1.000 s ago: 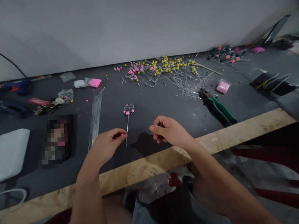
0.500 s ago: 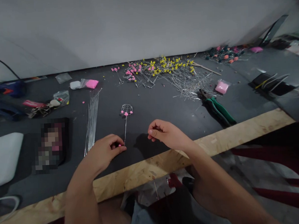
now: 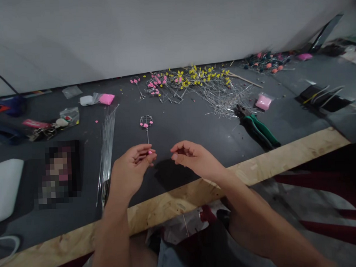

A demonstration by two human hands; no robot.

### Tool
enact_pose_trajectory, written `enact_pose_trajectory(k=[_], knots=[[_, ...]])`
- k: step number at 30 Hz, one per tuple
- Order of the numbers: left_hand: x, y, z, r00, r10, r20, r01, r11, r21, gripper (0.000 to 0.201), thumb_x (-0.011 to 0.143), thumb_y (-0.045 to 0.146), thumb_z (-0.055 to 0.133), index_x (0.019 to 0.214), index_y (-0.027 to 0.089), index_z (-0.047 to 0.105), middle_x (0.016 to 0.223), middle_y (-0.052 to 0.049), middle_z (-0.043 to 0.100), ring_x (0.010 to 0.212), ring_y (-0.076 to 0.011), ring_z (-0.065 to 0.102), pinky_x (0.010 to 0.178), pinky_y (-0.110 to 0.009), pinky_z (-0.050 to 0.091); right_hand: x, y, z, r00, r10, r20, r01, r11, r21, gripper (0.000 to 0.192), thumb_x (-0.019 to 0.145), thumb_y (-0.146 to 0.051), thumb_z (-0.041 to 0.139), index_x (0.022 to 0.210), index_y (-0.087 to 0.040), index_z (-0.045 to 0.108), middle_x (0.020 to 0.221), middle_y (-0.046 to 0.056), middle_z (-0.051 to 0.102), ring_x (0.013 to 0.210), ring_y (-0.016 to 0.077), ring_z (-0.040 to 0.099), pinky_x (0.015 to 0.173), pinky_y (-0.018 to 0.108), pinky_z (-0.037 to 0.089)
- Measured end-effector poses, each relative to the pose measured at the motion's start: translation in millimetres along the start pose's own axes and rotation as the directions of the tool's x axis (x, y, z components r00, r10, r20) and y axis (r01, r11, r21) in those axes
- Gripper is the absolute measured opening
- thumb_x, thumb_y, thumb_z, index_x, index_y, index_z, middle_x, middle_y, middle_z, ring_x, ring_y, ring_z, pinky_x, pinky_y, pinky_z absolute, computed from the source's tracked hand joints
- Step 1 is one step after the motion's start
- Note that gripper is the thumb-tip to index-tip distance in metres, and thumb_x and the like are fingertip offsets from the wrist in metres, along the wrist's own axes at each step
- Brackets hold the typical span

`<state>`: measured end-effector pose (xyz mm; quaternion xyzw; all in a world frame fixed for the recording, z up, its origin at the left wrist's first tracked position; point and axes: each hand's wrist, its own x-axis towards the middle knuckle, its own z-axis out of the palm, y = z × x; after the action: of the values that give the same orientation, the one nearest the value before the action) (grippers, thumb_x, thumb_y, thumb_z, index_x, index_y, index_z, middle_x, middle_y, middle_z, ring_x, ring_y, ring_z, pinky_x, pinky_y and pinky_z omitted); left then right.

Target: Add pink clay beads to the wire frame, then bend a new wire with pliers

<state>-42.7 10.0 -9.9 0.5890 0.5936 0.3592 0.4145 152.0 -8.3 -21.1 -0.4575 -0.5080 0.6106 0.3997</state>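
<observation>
Head view of a dark grey table (image 3: 195, 125) edged by a pale chipboard strip along its near side. The left hand (image 3: 132, 171) hovers above the table just inside that strip, its fingers (image 3: 146, 156) pinched on a small pink bead (image 3: 150, 152) and on the lower end of a thin wire stem (image 3: 148, 138); the stem runs away from the strip to a small rounded wire cage dotted with pink beads (image 3: 146, 120), which lies toward the middle of the table. The right hand (image 3: 193, 158) is held just right of the left hand, near but not touching it, fingers loosely curled with thumb and forefinger close together; whether anything lies between them cannot be told. Left of the left hand a bundle of straight silver wires (image 3: 106, 146) stretches from near the strip toward the far side of the table. Green-handled pliers (image 3: 258, 128) lie to the right, beyond the right hand, beside a small pink packet (image 3: 263, 102). Along the far edge of the table, by the white wall, spreads a loose heap of wire stems tipped with yellow and pink beads (image 3: 199, 85). At the far left of the table are small clear bags with white and pink contents (image 3: 96, 99), and a blurred dark rectangular item (image 3: 58, 172) lies left of the wire bundle.
</observation>
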Motion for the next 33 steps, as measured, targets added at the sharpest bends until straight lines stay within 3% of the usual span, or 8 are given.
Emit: enact_pose_trajectory(k=[3,6,9,15,20,33], knots=[[-11,9,14.0,0.998,0.011,-0.061,-0.022,0.980,-0.197,0.023,0.076,0.036,0.064,0.092,0.020,0.065,0.082,-0.004,0.069,0.067,-0.0150,0.063,0.062,-0.029,0.053,-2,-5,7,0.997,0.049,0.055,-0.060,0.972,0.228,0.020,0.079,-0.030,0.061,0.095,-0.021,0.055,0.083,0.000,0.061,0.074,0.0109,0.059,0.060,0.023,0.042],[-18,11,26.4,0.990,0.077,-0.118,-0.111,0.940,-0.321,0.014,0.074,0.031,0.067,0.084,0.021,0.068,0.089,-0.004,0.067,0.080,-0.0157,0.063,0.071,-0.029,0.053,-5,-13,14,0.995,0.062,0.073,-0.086,0.916,0.391,0.022,0.077,-0.029,0.064,0.095,-0.020,0.054,0.085,0.001,0.064,0.071,0.0104,0.060,0.061,0.024,0.044],[-20,10,32.3,0.986,0.139,-0.092,-0.163,0.915,-0.369,0.008,0.072,0.026,0.069,0.079,0.023,0.070,0.096,-0.003,0.064,0.086,-0.0152,0.061,0.075,-0.027,0.052,-6,-18,19,0.996,0.066,0.065,-0.089,0.872,0.481,0.022,0.075,-0.029,0.067,0.092,-0.020,0.055,0.076,-0.002,0.062,0.063,0.0081,0.056,0.063,0.024,0.045],[-22,12,23.2,0.981,0.194,-0.014,-0.192,0.954,-0.231,0.013,0.075,0.029,0.067,0.087,0.024,0.071,0.098,-0.004,0.064,0.088,-0.0162,0.061,0.080,-0.030,0.052,-1,-15,20,1.000,0.004,0.010,-0.008,0.866,0.500,0.021,0.073,-0.025,0.069,0.089,-0.020,0.057,0.074,-0.003,0.060,0.066,0.0077,0.056,0.065,0.023,0.046],[-27,16,14.6,0.970,0.243,0.013,-0.242,0.969,-0.053,0.015,0.077,0.030,0.064,0.091,0.026,0.070,0.099,-0.003,0.066,0.095,-0.0178,0.060,0.083,-0.029,0.052,-2,-18,17,0.999,0.006,0.037,-0.022,0.897,0.442,0.024,0.071,-0.022,0.070,0.091,-0.021,0.056,0.073,-0.004,0.062,0.066,0.0082,0.057,0.063,0.023,0.045],[-34,13,7.6,0.936,0.351,0.022,-0.351,0.935,0.046,0.018,0.081,0.021,0.060,0.096,0.027,0.065,0.102,0.000,0.064,0.094,-0.0124,0.060,0.084,-0.025,0.048,-1,-24,22,0.996,0.015,0.086,-0.048,0.917,0.395,0.019,0.072,-0.016,0.067,0.089,-0.019,0.058,0.072,-0.003,0.060,0.065,0.0078,0.054,0.062,0.022,0.043]])
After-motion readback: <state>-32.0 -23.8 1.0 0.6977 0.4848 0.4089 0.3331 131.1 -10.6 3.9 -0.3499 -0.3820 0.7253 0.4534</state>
